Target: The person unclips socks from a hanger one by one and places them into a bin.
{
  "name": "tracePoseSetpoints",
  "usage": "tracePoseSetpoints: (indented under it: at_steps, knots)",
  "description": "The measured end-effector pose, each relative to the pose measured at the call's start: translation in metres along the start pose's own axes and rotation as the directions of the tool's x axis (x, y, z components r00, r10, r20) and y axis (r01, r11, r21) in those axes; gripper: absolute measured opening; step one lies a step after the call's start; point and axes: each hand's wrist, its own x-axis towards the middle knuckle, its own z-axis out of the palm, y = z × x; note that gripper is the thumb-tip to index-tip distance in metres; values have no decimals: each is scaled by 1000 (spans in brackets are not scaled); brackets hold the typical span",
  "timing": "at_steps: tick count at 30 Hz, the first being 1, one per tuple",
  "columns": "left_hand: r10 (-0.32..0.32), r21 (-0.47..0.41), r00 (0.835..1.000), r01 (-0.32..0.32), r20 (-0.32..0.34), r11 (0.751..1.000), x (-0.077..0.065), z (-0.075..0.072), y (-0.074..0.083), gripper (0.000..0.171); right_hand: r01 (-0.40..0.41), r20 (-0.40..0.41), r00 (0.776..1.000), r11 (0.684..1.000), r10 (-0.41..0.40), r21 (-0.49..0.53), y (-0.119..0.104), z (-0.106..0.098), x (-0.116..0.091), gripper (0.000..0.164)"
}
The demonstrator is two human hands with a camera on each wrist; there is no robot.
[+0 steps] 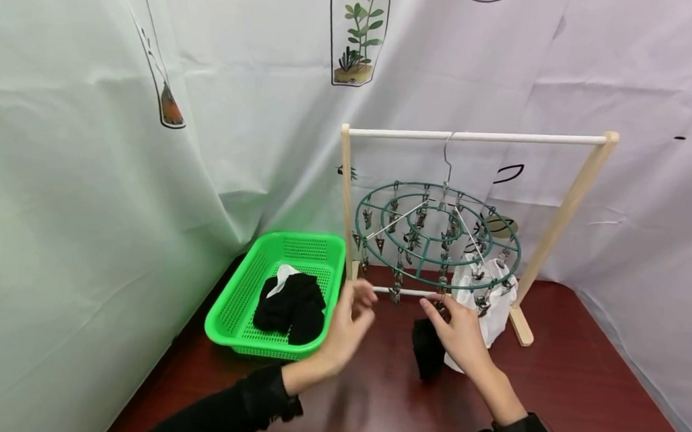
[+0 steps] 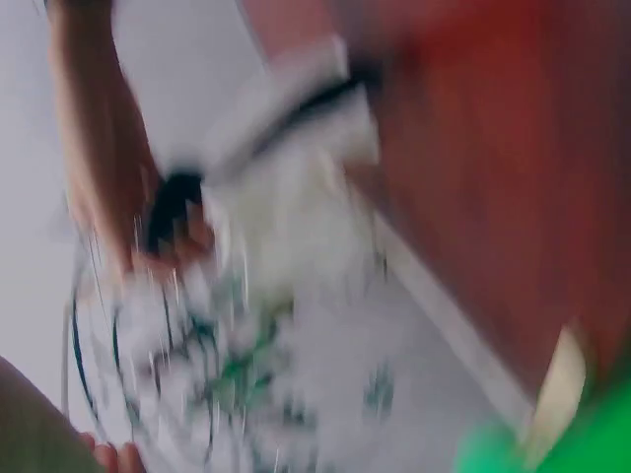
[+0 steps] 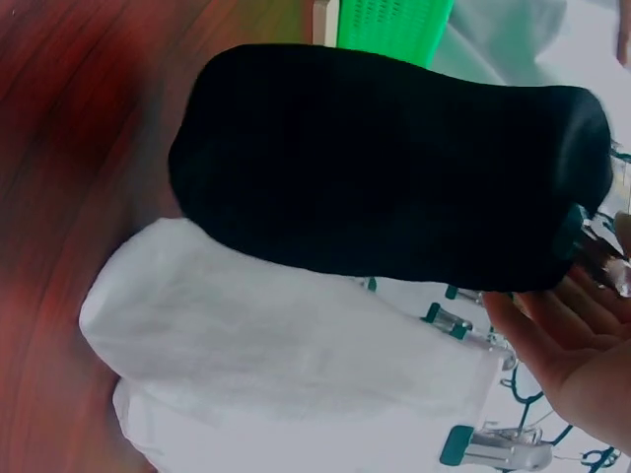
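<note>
My right hand [image 1: 462, 332] is at the front of a round green clip hanger [image 1: 421, 280], its thumb and fingers pinching a metal clip [image 3: 597, 248]. That clip bites the cuff of a black sock [image 3: 385, 168], which hangs down over the table. Beside it, white socks [image 3: 266, 345] hang from other clips. My left hand [image 1: 346, 328] is held in the air between the basket and the hanger, fingers loosely bent around nothing. Motion blurs the left wrist view, where the hanger and white socks show only roughly.
A green basket [image 1: 215, 330] stands left, holding black socks [image 1: 293, 308] and a white piece [image 1: 283, 278]. The hanger hooks onto the white rod [image 1: 517, 138] of a wooden-legged rack [image 1: 566, 213]. Several unused clips dangle from its rings. A patterned white curtain [image 1: 257, 105] surrounds the dark red table [image 1: 585, 389].
</note>
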Motion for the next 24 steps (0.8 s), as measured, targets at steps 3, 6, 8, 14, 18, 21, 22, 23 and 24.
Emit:
tracePoseSetpoints:
  at_steps: [3,6,8,14,18,21,22,23,24]
  knots:
    - [-271,-33,948,280,166,959,-23,16,-13,51,2,-16,1000,1000,-1,13,-1,1,-1,32]
    - [-455,29,835,470,309,882,-28,31,-42,65,-26,-11,1000,1000,26,13,-5,3,-3,34]
    - [-495,83,779,505,384,859,-26,42,-76,77,-44,3,999,999,44,14,-8,4,-3,37]
    - [-484,46,753,521,446,852,-14,62,-80,55,-54,39,998,999,54,4,-16,7,-5,41]
    - [-520,-4,762,565,386,825,-14,61,-58,30,-36,33,999,999,36,-10,-15,6,-4,40]
    - [-487,-27,783,538,387,843,-17,55,-59,31,1,49,999,1000,-1,-3,-17,0,-4,37]
    - [-474,-35,787,528,395,848,-17,52,-61,33,19,46,999,1000,-20,10,-20,-4,-4,35]
    - [-454,-40,794,512,405,858,-19,49,-63,34,34,51,998,999,-35,15,-29,-10,-5,33]
    - [-414,-54,806,479,423,876,-20,48,-73,38,45,54,998,999,-46,19,-39,-17,-5,31]
